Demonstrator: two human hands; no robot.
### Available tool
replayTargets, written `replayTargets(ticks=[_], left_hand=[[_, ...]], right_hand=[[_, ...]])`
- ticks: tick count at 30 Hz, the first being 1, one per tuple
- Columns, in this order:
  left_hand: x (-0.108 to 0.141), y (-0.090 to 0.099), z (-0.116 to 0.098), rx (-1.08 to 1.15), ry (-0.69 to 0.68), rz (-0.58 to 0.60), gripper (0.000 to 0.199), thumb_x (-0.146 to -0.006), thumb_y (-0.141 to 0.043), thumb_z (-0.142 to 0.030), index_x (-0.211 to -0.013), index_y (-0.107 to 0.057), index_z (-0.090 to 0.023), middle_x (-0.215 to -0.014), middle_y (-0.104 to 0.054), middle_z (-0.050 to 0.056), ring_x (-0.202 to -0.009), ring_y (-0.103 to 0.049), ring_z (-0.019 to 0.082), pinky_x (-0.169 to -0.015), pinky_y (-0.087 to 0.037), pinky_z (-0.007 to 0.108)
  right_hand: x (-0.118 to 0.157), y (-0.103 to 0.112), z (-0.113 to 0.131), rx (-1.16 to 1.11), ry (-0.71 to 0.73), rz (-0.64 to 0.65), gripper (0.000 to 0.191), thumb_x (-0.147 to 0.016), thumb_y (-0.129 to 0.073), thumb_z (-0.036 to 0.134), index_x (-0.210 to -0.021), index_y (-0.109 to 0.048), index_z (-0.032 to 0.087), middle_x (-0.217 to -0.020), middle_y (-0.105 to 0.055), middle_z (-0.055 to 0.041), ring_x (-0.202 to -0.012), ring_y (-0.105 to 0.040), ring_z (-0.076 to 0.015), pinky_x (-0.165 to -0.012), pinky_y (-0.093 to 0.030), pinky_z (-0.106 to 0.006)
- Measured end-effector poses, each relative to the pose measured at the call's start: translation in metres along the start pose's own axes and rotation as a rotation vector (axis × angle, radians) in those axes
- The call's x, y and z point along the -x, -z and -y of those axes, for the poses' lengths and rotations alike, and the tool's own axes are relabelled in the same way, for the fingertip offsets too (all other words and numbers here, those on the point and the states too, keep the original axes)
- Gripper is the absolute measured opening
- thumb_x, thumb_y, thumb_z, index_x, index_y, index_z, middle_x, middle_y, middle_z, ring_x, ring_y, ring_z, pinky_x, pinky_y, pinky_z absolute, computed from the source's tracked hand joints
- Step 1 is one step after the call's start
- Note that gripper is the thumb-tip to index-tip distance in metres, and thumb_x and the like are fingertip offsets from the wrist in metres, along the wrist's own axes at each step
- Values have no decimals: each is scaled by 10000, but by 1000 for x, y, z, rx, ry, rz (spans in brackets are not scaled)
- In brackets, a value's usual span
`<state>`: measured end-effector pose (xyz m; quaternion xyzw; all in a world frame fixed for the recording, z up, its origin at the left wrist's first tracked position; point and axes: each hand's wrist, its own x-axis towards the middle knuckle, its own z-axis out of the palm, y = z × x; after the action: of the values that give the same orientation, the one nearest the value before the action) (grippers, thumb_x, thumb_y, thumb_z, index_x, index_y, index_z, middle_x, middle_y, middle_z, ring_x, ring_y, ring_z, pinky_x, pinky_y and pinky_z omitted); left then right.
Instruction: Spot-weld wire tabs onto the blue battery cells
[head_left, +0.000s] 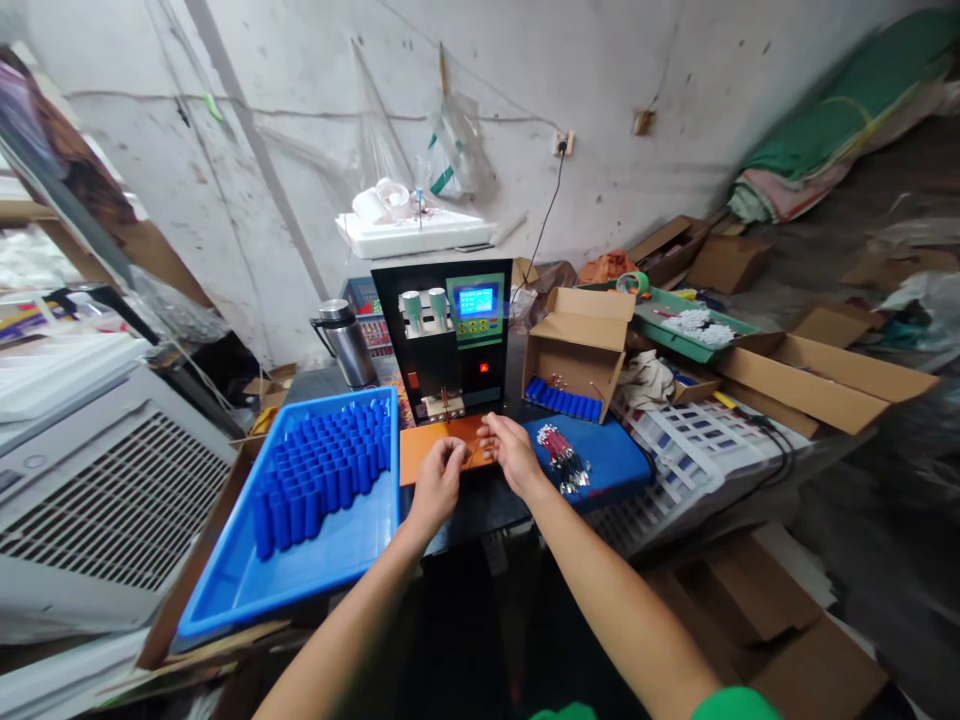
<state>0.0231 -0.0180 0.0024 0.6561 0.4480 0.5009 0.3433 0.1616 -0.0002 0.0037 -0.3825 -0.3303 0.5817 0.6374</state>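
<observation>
Over the orange plate (420, 455) in front of a black spot-welding machine (439, 350), my two hands work close together. My left hand (441, 480) is closed in a pinch at the plate's middle. Opposite it, my right hand (511, 450) pinches with fingertips bent inward. A thin wire (474, 456) seems to run between the fingertips; its ends are hidden. Just behind the hands is the machine's electrode tip (444, 405). Right of my right hand, a bundle of red and black wire leads (564, 458) lies on a blue pad (619, 462).
At left, a blue tray (322, 570) holds many upright blue battery cells (322, 470). An open cardboard box (577, 335) behind the pad contains more blue cells (562, 398). A steel flask (346, 345) stands left of the machine. A white plastic crate (675, 470) is at right.
</observation>
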Motion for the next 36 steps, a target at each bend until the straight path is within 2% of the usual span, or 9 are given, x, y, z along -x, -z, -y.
replayTargets(ticks=[6,8,11,18,23,29,32,34,36], left_hand=[[3,15,8,165,192,42,403,-784,-613,-567,-732,-557,-172,-669,-547,-5,-628,-494,125,-602,-410,249],[7,18,10,223,265,43,443,-731,-656,-600,-715,-567,-167,-649,-546,-7,-600,-479,115,-570,-388,239],[16,21,9,310,314,37,473,-688,-693,-620,-681,-563,-165,-634,-544,-6,-596,-477,111,-561,-377,231],[35,22,2,417,345,-79,493,-664,-726,-630,-707,-559,-168,-642,-542,-9,-599,-478,110,-575,-373,240],[44,25,2,335,279,-136,453,-741,-675,-614,-686,-550,-182,-640,-531,-11,-608,-469,120,-616,-392,262],[55,27,7,281,284,-63,427,-789,-640,-585,-680,-541,-184,-622,-520,-14,-601,-469,123,-605,-381,265],[62,45,5,103,233,-12,349,-856,-587,-515,-764,-596,-178,-714,-607,22,-683,-546,150,-660,-428,280],[65,71,4,-151,144,-5,252,-889,-567,-428,-887,-638,-186,-849,-667,49,-789,-595,177,-739,-459,305],[68,108,5,-455,61,-18,219,-890,-570,-345,-1041,-638,-203,-973,-680,69,-866,-613,202,-802,-474,338]], right_hand=[[14,-7,-7,263,99,230,260,-684,-739,413,-716,-635,176,-615,-581,24,-520,-494,-96,-487,-406,-211],[18,-8,-10,285,114,270,240,-697,-735,403,-707,-644,181,-618,-590,21,-524,-500,-102,-499,-411,-221],[24,-8,-17,219,46,274,252,-681,-760,408,-741,-663,183,-640,-609,13,-557,-528,-117,-509,-421,-227],[34,-14,-33,12,-129,255,316,-633,-815,412,-799,-692,173,-688,-627,-6,-570,-530,-111,-522,-422,-227],[36,-18,-38,166,-32,291,311,-668,-789,469,-694,-684,177,-617,-598,-2,-548,-512,-119,-519,-421,-242],[41,-17,-32,369,40,354,328,-675,-769,506,-673,-686,189,-590,-606,-7,-535,-506,-137,-525,-417,-264],[44,-13,-31,414,77,354,317,-687,-761,495,-660,-674,192,-605,-612,-12,-545,-511,-141,-541,-416,-268],[45,-8,-32,418,80,329,324,-693,-756,503,-667,-665,192,-584,-593,-6,-528,-502,-140,-521,-399,-266],[46,-1,-33,405,61,308,343,-688,-756,521,-674,-653,195,-567,-579,-1,-506,-494,-139,-496,-382,-264]])
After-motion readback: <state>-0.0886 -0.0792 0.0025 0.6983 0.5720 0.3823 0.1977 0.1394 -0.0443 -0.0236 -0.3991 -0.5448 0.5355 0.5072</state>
